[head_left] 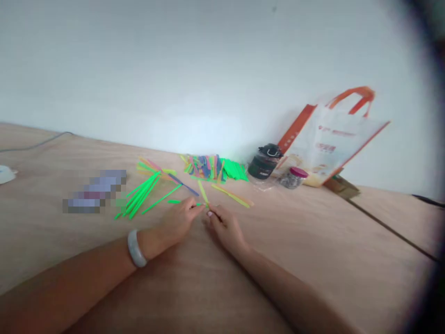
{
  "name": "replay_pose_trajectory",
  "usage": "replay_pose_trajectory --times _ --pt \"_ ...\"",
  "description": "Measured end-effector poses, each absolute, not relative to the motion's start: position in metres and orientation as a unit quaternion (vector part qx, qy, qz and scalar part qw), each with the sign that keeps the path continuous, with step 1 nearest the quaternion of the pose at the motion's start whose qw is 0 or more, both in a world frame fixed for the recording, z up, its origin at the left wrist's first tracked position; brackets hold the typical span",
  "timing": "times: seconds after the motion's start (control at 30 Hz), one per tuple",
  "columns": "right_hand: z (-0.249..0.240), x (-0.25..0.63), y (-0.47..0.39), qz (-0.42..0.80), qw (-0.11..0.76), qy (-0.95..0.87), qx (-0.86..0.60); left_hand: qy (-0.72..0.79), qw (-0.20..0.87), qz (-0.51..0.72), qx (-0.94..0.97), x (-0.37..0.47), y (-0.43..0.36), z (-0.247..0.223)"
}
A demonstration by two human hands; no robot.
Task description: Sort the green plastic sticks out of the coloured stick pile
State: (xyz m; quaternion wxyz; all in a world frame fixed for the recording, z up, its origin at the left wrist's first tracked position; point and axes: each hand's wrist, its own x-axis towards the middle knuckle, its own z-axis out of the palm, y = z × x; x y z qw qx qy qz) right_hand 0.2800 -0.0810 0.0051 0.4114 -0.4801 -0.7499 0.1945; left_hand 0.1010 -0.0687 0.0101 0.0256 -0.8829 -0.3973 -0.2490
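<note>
no word or number can be read with certainty. the white bag (337,144) has a small red mark with a thin line of red print beside it, and larger red characters below, all too blurred to make out. a few pale marks run down its orange side. the dark bottle (263,165) has small white letters low on its front, also too soft to read. any print on the pixelated item (99,190) is hidden.
</note>
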Motion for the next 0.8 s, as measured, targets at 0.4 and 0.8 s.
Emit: replay_pose_trajectory --times 0.4,0.8 --pt "0.006 0.301 -0.058 0.169 0.455 -0.703 -0.52 -0.494 0.127 -0.356 -0.783 0.058 -0.038 0.05" --pt "0.004 0.335 -0.033 0.07 0.427 -0.69 -0.58 -0.62 0.135 -0.21 -0.744 0.014 -0.007 0.035"
